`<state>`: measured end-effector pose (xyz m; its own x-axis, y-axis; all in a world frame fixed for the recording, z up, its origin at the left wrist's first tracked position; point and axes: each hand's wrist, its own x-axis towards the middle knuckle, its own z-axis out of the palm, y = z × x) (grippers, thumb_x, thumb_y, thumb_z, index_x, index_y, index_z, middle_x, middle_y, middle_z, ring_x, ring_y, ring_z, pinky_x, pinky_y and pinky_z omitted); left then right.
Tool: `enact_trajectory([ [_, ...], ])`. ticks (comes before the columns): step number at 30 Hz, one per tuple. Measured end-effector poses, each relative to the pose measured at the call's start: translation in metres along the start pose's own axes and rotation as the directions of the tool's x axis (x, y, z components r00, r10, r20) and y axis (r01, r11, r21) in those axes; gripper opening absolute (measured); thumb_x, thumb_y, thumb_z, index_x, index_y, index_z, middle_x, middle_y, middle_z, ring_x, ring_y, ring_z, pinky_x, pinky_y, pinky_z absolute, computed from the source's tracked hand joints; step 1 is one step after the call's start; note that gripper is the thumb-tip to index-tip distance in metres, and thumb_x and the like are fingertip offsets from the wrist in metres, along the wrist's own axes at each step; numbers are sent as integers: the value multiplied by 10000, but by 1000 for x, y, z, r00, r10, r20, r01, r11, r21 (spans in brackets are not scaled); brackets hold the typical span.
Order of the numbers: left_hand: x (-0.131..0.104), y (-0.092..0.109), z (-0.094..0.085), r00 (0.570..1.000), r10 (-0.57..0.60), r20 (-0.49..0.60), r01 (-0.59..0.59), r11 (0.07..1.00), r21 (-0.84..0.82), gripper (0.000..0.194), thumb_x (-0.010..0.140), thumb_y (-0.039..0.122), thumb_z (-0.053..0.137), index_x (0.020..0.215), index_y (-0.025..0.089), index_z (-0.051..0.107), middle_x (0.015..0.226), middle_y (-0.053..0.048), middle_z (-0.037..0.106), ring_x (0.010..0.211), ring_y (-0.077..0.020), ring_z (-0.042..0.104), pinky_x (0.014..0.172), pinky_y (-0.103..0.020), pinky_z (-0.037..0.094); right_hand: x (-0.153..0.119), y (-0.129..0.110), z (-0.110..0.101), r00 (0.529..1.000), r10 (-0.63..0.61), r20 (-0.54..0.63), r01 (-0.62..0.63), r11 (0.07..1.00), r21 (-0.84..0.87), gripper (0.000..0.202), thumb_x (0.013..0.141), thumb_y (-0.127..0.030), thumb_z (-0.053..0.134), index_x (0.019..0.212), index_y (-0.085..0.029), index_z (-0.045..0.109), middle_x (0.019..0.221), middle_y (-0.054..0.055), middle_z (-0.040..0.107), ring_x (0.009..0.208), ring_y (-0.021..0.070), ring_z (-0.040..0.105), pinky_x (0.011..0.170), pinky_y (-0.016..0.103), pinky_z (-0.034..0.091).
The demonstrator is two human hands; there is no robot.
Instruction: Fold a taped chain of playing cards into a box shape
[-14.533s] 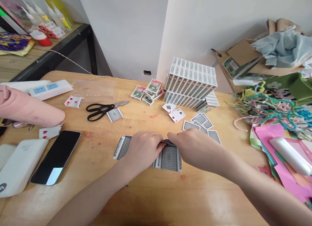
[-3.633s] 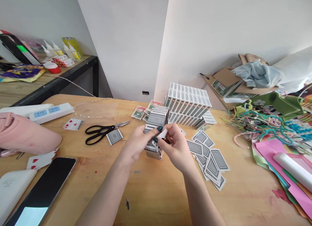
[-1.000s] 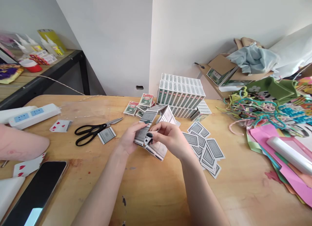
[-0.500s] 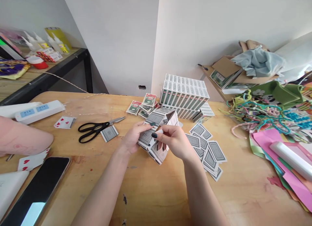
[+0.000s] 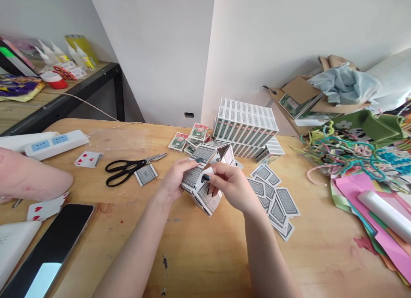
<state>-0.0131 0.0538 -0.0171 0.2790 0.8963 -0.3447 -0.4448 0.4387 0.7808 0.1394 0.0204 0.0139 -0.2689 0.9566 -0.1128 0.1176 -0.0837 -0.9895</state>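
- While the left hand (image 5: 173, 181) is closed on the side of a tilted folded-card structure (image 5: 192, 176), the right hand (image 5: 233, 184) pinches a pale card piece (image 5: 198, 186) against it.
- Right fingers hide part of that piece; whether it is attached, I cannot tell.
- Just beyond both hands stand stacked card boxes (image 5: 245, 123).
- Loose cards (image 5: 288, 201) overlap just right of the right hand.
- Left of the left hand lie black-handled scissors (image 5: 124, 171).
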Motion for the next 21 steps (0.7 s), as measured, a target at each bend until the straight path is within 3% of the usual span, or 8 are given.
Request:
enact_trajectory([
  [2, 0, 0, 1, 1000, -4, -2, 4, 1000, 4, 161, 573, 248, 725, 632, 130, 633, 515, 8, 604, 434, -102, 515, 431, -208, 373, 0, 0, 1, 998, 51, 24, -50, 998, -29, 214, 825, -332, 568, 684, -174, 541, 522, -16, 567, 444, 100, 548, 434, 209, 460],
  [5, -1, -1, 2, 1000, -1, -1, 1, 1000, 15, 164, 565, 240, 732, 611, 129, 621, 499, 15, 582, 413, -89, 487, 412, -202, 351, -2, -2, 2, 990, 131, 50, -129, 991, -25, 209, 843, -306, 530, 673, -190, 497, 452, -17, 590, 390, 109, 549, 390, 197, 423],
  [12, -2, -3, 1, 999, 6, 42, -8, 999, 50, 183, 587, 265, 736, 609, 138, 605, 499, 27, 567, 408, -81, 476, 393, -188, 343, -5, -9, 1, 978, 195, 77, -197, 980, 20, 233, 835, -246, 541, 617, -190, 479, 457, -12, 610, 419, 116, 591, 410, 193, 448],
  [17, -2, -1, -3, 998, 8, 67, -13, 997, 82, 171, 603, 266, 728, 621, 140, 614, 506, 26, 579, 410, -78, 479, 398, -184, 349, -6, -6, 1, 975, 177, 132, -183, 983, 36, 228, 846, -321, 567, 677, -169, 550, 554, 16, 654, 523, 153, 666, 470, 227, 518],
  [21, -1, 0, -4, 999, 3, 34, -5, 998, 59, 177, 589, 267, 740, 607, 139, 619, 523, 19, 599, 428, -85, 504, 414, -189, 369, -8, -7, 0, 974, 175, 147, -191, 977, 100, 264, 863, -383, 557, 742, -151, 595, 625, 39, 677, 604, 167, 692, 613, 288, 580],
])
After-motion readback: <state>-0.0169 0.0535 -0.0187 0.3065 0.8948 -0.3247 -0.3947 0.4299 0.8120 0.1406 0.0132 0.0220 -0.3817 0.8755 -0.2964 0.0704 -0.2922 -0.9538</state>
